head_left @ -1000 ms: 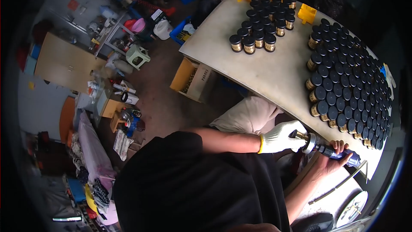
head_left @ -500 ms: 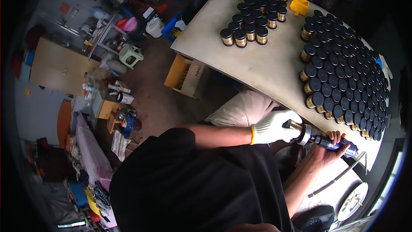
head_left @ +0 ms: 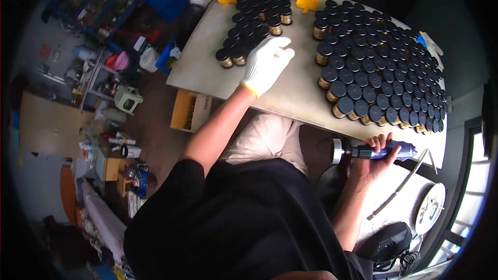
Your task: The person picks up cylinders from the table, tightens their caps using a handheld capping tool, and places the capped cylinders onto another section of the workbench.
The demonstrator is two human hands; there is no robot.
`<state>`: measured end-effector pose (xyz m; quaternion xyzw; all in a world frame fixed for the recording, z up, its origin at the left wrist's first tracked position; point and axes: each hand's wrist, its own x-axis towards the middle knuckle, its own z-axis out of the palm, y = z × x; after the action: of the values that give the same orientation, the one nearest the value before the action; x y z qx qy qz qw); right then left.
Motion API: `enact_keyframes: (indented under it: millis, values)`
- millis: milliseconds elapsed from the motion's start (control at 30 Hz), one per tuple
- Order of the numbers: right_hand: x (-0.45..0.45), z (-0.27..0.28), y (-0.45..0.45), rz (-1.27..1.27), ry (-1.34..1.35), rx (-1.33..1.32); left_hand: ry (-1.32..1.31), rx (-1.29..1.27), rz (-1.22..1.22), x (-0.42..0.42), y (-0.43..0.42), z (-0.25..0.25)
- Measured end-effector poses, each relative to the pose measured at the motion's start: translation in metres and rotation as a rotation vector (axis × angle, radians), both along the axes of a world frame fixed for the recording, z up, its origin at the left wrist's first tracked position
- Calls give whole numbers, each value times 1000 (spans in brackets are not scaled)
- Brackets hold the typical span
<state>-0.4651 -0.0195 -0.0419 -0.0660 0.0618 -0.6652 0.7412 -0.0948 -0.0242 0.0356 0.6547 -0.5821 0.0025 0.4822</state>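
My left hand (head_left: 268, 65), in a white knitted glove with a yellow cuff, reaches over the table beside a smaller group of jars (head_left: 238, 55). Its thumb and forefinger stand apart, and I see nothing between them. The glove hides part of the group's near edge. These jars have black lids and gold labels. My bare right hand (head_left: 381, 155) is wrapped round a dark blue power driver (head_left: 386, 151), held level at the table's near edge. A round, pale metal head (head_left: 337, 151) at the driver's tip points left with no jar against it.
A large block of black-lidded jars (head_left: 373, 65) covers the table's right side. Yellow plastic pieces (head_left: 308, 1) lie along the back. An open cardboard box (head_left: 183, 110) stands below the front edge. At right are a bent metal rod (head_left: 397, 197) and a round white dish (head_left: 430, 208).
My left hand has left the driver's head, where it held a jar, and moved up and left to the smaller group. My right hand keeps its hold on the driver. The view has shifted.
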Motion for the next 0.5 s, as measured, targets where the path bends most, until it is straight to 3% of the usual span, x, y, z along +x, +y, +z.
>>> enact_keyframes:
  millis: [33, 100, 133, 267, 367, 500]
  values:
    - [2, 2, 1, -13, 27, 3, 141, 104, -113, -5, -20, 7]
    - [2, 4, 1, -36, 55, -5, 171, 64, -187, -4, -77, 15]
    - [2, 2, 2, -33, 63, 1, 114, 26, -221, 4, -111, 13]
    - [-2, -3, 0, -9, 71, -27, -211, 279, -205, 12, -209, 39]
    - [0, -1, -1, -28, 88, -22, -374, 295, -253, 21, -284, 18]
    - [5, 2, -1, -31, 108, -23, -237, 428, -222, 10, -327, -2]
